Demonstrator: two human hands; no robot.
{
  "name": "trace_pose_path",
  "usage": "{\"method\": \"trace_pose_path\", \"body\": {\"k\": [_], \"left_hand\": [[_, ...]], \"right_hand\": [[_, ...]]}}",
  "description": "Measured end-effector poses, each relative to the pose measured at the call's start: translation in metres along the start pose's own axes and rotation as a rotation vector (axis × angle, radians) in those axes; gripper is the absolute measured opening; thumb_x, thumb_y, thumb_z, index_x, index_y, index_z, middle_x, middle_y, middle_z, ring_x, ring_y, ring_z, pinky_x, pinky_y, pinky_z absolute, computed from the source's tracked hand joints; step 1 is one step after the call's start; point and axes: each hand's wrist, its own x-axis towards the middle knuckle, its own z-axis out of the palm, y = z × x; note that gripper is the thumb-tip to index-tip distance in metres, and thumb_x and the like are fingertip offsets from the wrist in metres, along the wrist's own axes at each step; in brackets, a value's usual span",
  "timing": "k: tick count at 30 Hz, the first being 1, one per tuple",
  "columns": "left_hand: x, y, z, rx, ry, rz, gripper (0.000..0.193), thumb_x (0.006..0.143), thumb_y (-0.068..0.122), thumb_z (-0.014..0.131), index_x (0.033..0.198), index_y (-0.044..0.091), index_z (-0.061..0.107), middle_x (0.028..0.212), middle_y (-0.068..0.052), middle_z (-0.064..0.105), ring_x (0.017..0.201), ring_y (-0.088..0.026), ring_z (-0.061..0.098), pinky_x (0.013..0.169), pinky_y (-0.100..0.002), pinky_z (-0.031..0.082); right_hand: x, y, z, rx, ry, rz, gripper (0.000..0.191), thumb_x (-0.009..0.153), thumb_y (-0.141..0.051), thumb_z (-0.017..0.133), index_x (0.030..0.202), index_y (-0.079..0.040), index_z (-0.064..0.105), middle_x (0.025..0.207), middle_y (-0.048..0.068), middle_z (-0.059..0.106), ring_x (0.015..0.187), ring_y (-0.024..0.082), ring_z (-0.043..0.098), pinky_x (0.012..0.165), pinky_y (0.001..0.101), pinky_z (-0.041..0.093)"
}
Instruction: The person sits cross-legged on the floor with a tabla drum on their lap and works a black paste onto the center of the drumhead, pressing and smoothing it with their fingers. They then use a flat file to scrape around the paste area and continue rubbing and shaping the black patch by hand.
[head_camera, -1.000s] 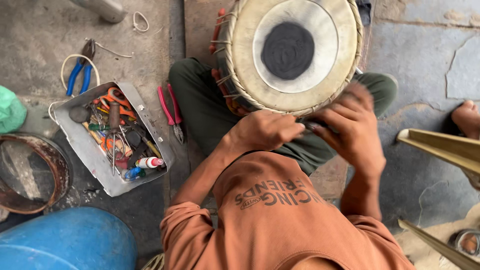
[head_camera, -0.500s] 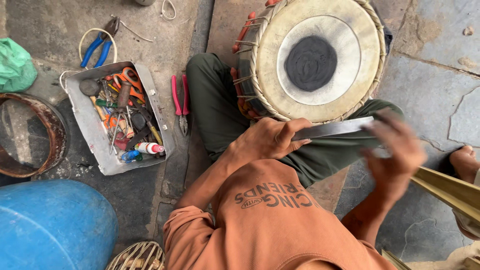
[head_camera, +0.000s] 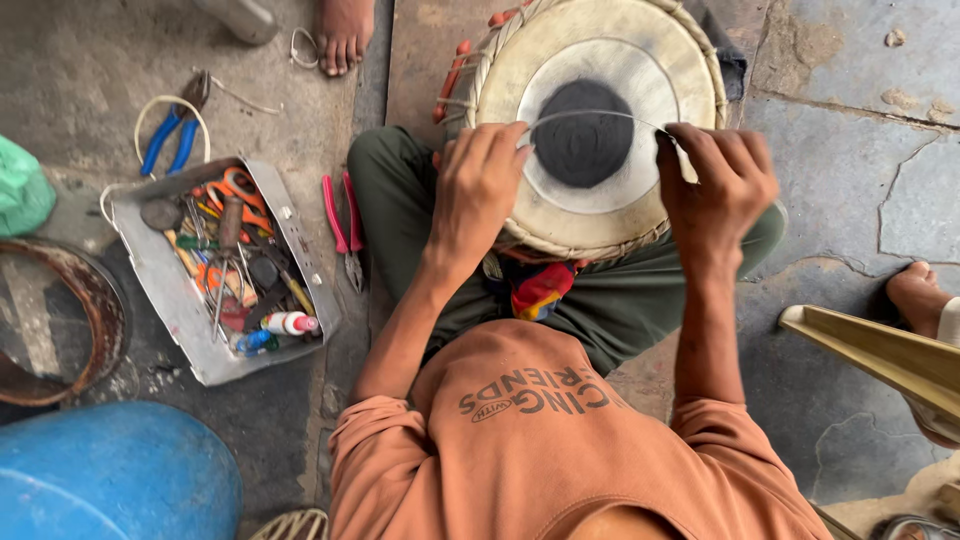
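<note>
A round drum (head_camera: 600, 60) with a pale skin and a black centre patch rests tilted on my lap. My left hand (head_camera: 478, 185) and my right hand (head_camera: 718, 180) each pinch one end of a thin metal blade (head_camera: 590, 116). The blade is bent into a slight arc and lies across the black patch. Both hands sit over the near half of the drum head. My legs in dark green trousers are crossed under the drum.
A metal tray (head_camera: 180, 310) of hand tools lies on the floor at left, with pink pliers (head_camera: 345, 225) beside it and blue pliers (head_camera: 165, 140) behind. A rusty pan (head_camera: 60, 330) and blue barrel (head_camera: 110, 480) stand lower left. Another person's feet show at top and right.
My hands have risen from my lap to the drum head. The right hand swung out to the right, then came up, and the blade now spans the black patch between both hands.
</note>
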Motion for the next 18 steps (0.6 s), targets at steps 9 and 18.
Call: {"method": "trace_pose_path", "body": {"k": [9, 18], "left_hand": [[0.036, -0.010, 0.029, 0.215, 0.066, -0.093, 0.030, 0.094, 0.004, 0.070, 0.121, 0.015, 0.075, 0.092, -0.007, 0.054, 0.086, -0.028, 0.060, 0.074, -0.041, 0.054], [-0.001, 0.012, 0.001, 0.077, -0.114, -0.166, 0.032, 0.093, 0.005, 0.070, 0.123, 0.016, 0.075, 0.092, -0.009, 0.056, 0.085, -0.029, 0.063, 0.072, -0.042, 0.055]], "right_hand": [[0.029, -0.016, 0.019, 0.099, -0.066, 0.130, 0.039, 0.095, -0.003, 0.086, 0.129, -0.023, 0.079, 0.096, 0.007, 0.064, 0.075, 0.020, 0.059, 0.067, 0.0354, 0.049], [-0.005, -0.015, -0.008, 0.102, -0.326, 0.133, 0.053, 0.088, -0.002, 0.081, 0.133, -0.028, 0.077, 0.095, 0.006, 0.060, 0.071, 0.019, 0.053, 0.063, 0.0343, 0.047]]}}
